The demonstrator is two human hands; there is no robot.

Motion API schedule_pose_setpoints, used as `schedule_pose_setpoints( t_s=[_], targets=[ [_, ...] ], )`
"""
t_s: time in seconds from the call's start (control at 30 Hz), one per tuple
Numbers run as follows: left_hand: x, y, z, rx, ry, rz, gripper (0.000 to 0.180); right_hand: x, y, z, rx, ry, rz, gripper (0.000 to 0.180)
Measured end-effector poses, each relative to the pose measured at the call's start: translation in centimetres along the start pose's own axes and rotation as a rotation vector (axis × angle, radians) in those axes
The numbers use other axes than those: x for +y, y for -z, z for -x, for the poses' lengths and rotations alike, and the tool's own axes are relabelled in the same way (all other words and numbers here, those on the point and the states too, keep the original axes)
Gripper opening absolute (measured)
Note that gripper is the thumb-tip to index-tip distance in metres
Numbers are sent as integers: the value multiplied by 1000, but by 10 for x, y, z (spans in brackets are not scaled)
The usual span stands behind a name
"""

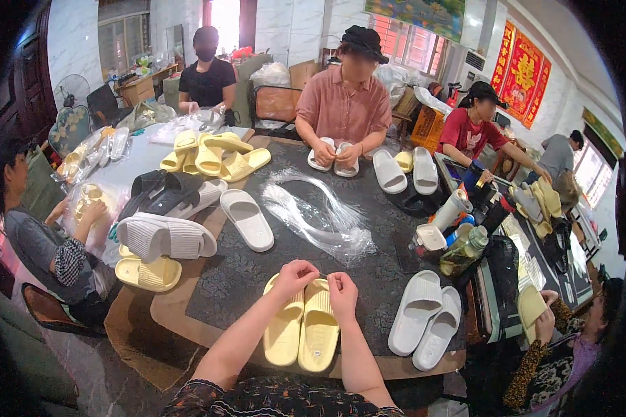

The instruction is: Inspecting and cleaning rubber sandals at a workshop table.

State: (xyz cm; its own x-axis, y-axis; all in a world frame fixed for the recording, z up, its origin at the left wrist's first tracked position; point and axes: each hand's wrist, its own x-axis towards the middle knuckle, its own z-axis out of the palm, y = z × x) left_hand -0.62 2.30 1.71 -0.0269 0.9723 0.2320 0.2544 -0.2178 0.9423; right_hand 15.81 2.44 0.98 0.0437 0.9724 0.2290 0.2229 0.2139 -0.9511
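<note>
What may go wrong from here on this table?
The yellow slippers lie with heels close to the edge of the table, so the left hand or right hand, both at the toe ends, might push one off. The clear strands lie loosely looped and may tangle if pulled.

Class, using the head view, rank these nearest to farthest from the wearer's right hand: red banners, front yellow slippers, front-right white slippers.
1. Yellow slippers: just beneath the right hand.
2. White slippers: to its right.
3. Red banners: far wall, right.
</note>
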Motion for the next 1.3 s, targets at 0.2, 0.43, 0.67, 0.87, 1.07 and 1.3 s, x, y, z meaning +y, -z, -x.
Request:
schedule_pose_setpoints(
  t_s=[0.2, 0.43, 0.67, 0.87, 1.07, 1.3],
  targets=[
    [1, -2, 2, -27, -84, -106, 14, 11, 0, 1, -25, 45, 24, 16],
    [-5, 1, 0, -91, -22, -31, 14, 2, 2, 0, -102, 116, 127, 15],
    [0, 0, 0, 12, 5, 96, 16, 14, 0, -1, -86, 109, 114, 13],
    [-1, -2, 0, 25, -13, 55, 14, 12, 0, 0, -32, 10, -27, 14],
    [-1, -4, -2, -47, 34, 14, 14, 17, 2, -1, -46, 59, 10, 14],
    [1, 2, -1, -90, 38, 65, 14, 10, 1, 0, -95, 97, 104, 12]
  ],
)
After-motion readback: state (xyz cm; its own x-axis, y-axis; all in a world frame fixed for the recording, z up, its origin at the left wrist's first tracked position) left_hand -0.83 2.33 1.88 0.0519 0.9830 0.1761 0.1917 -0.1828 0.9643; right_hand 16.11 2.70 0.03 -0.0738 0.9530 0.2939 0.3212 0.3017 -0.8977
